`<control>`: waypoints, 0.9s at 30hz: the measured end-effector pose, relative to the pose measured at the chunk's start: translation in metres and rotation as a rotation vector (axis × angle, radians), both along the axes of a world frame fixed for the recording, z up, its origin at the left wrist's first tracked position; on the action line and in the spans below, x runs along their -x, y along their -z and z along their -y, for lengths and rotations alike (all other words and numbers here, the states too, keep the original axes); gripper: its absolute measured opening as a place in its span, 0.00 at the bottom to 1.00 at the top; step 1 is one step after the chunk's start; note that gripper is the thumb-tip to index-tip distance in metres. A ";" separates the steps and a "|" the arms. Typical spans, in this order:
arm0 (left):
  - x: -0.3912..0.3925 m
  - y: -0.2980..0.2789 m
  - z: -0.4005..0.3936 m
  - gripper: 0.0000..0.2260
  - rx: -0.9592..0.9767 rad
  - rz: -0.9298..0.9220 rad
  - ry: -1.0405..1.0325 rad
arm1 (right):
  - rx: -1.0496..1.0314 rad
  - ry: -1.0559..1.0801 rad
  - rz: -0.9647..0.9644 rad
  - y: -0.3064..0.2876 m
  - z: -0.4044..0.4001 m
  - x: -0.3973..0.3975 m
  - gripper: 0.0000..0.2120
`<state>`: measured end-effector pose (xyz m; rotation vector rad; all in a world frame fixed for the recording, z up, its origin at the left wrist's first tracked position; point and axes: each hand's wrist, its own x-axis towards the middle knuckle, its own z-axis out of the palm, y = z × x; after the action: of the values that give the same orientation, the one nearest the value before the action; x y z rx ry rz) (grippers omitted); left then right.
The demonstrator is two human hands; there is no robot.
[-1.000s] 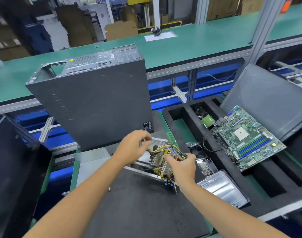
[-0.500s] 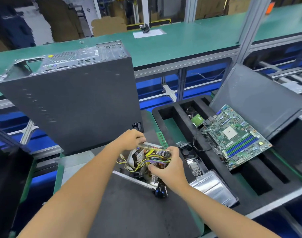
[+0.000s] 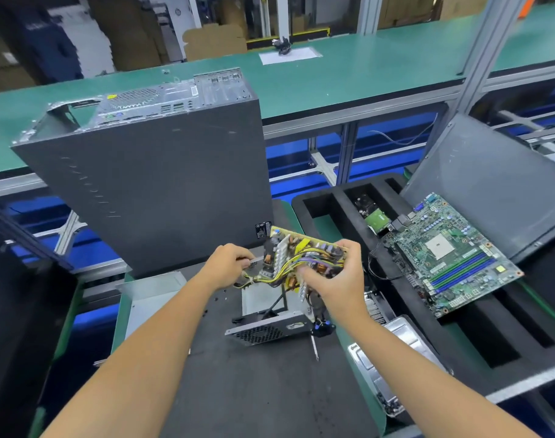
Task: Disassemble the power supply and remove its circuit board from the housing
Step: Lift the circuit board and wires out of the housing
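Both hands are now raised with the yellow-edged power supply circuit board (image 3: 304, 257), crowded with heat sinks, coils and capacitors, held between them above the open grey sheet-metal housing (image 3: 270, 314); half a second ago the board was still seen low, down at the housing, so it has been lifted clear; the left hand (image 3: 227, 268) is curled round the board's left end and the bundle of yellow and purple wires (image 3: 289, 268) trailing there, while the right hand (image 3: 339, 276) is closed over the right edge, fingers (image 3: 352, 248) hooked across the top and thumb pressed to the near side; the housing is left lying on the dark grey work mat (image 3: 254, 390), its perforated end plate turned toward the viewer, with a small screwdriver (image 3: 315, 346) just beside it; a black lead can be seen running down from the board toward the housing, and whether it is still attached cannot be told; the extraction is judged all but done, with only any remaining tether to be freed and the board to be set aside; the tall dark grey computer case (image 3: 150, 181) and the green motherboard (image 3: 450, 251) resting on the black foam tray (image 3: 330, 197) appear untouched
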<state>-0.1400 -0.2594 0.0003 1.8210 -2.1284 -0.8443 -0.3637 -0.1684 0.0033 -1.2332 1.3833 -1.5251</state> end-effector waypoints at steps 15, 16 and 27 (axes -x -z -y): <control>0.011 -0.027 -0.068 0.03 0.791 -0.154 -0.215 | -0.253 0.047 0.448 0.002 0.022 0.009 0.25; 0.019 -0.025 -0.080 0.03 0.795 -0.103 -0.029 | -0.288 0.053 0.495 0.003 0.024 0.010 0.24; 0.074 -0.010 -0.079 0.08 0.278 -0.121 0.157 | -0.447 0.116 0.600 0.000 0.035 0.005 0.31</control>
<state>-0.2142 -0.1803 0.0100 1.4468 -2.2051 -0.6343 -0.3687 -0.2029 0.0037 -0.3813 1.2925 -1.3965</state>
